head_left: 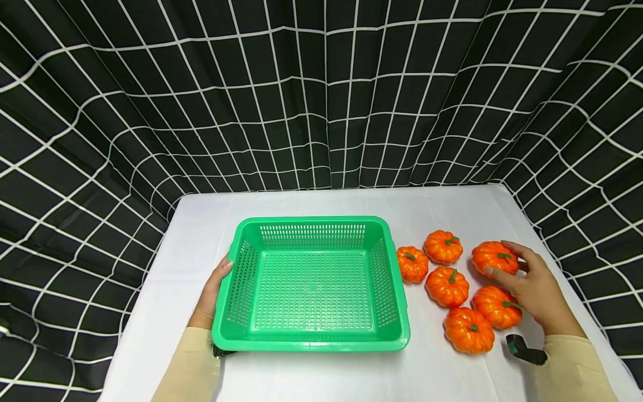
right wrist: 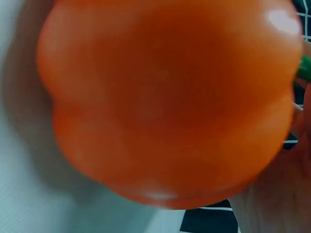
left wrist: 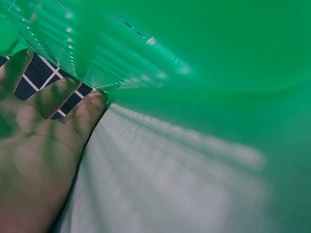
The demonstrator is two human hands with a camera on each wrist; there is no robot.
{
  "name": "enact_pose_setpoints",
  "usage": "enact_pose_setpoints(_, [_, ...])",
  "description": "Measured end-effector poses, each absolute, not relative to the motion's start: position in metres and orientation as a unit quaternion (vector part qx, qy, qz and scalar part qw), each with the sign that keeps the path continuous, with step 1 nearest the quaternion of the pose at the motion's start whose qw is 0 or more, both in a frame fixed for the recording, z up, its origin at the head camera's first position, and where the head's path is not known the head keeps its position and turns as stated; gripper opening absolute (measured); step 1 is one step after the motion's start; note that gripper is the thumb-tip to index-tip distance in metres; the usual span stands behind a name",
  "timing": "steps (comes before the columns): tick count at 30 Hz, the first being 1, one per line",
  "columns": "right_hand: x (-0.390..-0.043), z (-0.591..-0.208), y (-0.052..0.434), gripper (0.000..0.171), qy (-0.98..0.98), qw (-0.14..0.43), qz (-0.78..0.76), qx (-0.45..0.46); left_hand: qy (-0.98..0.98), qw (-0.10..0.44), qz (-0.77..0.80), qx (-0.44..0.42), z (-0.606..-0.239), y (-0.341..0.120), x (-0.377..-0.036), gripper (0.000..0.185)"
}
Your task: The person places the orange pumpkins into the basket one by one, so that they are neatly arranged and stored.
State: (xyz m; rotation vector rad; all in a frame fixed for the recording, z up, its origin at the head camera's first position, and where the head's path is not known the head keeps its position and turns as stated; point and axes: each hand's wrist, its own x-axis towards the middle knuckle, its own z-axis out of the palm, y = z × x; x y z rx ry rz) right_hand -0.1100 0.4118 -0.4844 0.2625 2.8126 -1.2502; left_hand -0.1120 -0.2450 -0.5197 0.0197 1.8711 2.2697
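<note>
A green perforated basket (head_left: 311,285) stands empty in the middle of the white table (head_left: 301,201). My left hand (head_left: 215,287) rests flat against its left outer wall with the fingers straight. In the left wrist view the left hand (left wrist: 43,141) lies along the basket's wall (left wrist: 194,58). To the right of the basket, my right hand (head_left: 517,271) grips an orange pumpkin (head_left: 491,254) with a green stem, thumb on its near side and fingers over its far side. That pumpkin (right wrist: 165,97) fills the right wrist view, with the right hand's palm (right wrist: 282,194) behind it.
Several more orange pumpkins lie right of the basket, among them one (head_left: 412,263) near its wall, one (head_left: 447,286) in the middle and one (head_left: 469,330) nearest me. A black-and-white grid curtain (head_left: 321,100) hangs around the table's back and sides.
</note>
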Motion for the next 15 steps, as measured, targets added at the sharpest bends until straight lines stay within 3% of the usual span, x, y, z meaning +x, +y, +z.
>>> enact_pose_setpoints(15, [-0.108, -0.461, 0.391, 0.082, 0.912, -0.004, -0.408, 0.052, 0.629, 0.106, 0.770, -0.001, -0.522, -0.243, -0.111, 0.073])
